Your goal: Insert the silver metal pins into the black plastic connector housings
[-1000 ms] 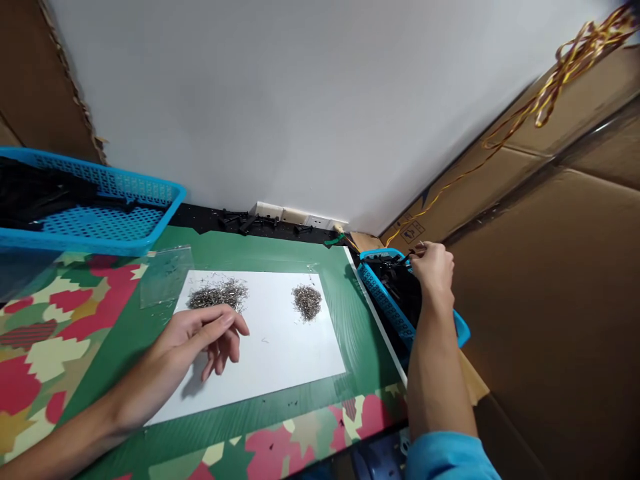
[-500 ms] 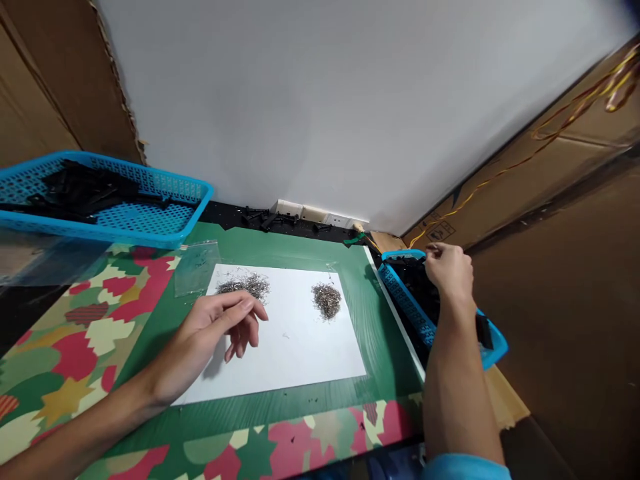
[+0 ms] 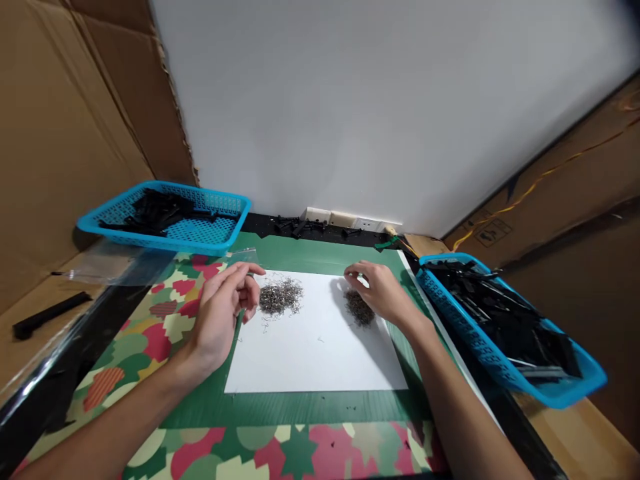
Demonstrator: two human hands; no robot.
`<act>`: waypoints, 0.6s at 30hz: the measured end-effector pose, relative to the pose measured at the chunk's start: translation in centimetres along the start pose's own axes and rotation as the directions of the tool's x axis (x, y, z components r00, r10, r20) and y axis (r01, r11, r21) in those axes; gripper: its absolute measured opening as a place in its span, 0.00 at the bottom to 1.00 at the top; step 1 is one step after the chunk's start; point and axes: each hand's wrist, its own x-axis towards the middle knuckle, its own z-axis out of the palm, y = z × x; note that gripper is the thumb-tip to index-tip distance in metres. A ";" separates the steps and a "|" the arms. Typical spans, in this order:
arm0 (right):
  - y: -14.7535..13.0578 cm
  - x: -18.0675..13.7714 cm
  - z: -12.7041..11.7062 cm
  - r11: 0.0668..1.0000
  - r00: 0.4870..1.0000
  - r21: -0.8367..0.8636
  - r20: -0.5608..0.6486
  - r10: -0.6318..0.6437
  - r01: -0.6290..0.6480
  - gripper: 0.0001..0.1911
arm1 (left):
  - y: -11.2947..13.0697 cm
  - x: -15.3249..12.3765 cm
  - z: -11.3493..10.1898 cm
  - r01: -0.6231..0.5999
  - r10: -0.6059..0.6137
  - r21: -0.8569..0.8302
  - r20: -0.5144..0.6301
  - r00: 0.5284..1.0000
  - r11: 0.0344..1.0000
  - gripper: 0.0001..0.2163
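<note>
My left hand (image 3: 225, 313) hovers at the left edge of a white paper sheet (image 3: 310, 363). Its fingers are loosely curled and somewhat apart, with nothing visible in them. Beside its fingertips lies a loose pile of tiny silvery wire-like metal pieces (image 3: 281, 297). Over a second, tighter pile of small metal pieces (image 3: 359, 308) on the right of the sheet is my right hand (image 3: 375, 287). Its fingers are bent together towards the thumb, and anything between them is too small or hidden to make out.
Blue baskets with black plastic parts stand at left (image 3: 210, 243) and right (image 3: 480, 347). Black pieces (image 3: 300, 227) lie along the wall near white sockets (image 3: 367, 225). A black bar (image 3: 53, 313) rests on cardboard at left. Green and camouflage-patterned coverings (image 3: 260, 443) surround the sheet.
My right hand has moved left from the right basket to above the right pile. My left hand stays near the left pile, slightly raised. The camera view has shifted.
</note>
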 end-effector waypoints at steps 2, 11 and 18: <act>0.4 -0.1 0.5 1.000 1.000 -0.005 0.017 0.019 -0.019 0.14 | 0.3 0.2 -0.1 -0.027 0.028 0.008 -0.030 0.999 1.000 0.13; -3.0 9.2 3.8 0.997 0.998 -0.059 0.038 -0.043 0.045 0.25 | -0.6 0.9 -0.7 -0.086 0.090 0.170 -0.015 0.996 0.982 0.16; -6.4 14.5 7.7 0.988 0.998 -0.149 0.036 -0.043 0.048 0.19 | -0.6 0.5 -0.7 -0.193 0.168 0.322 0.104 0.980 0.927 0.15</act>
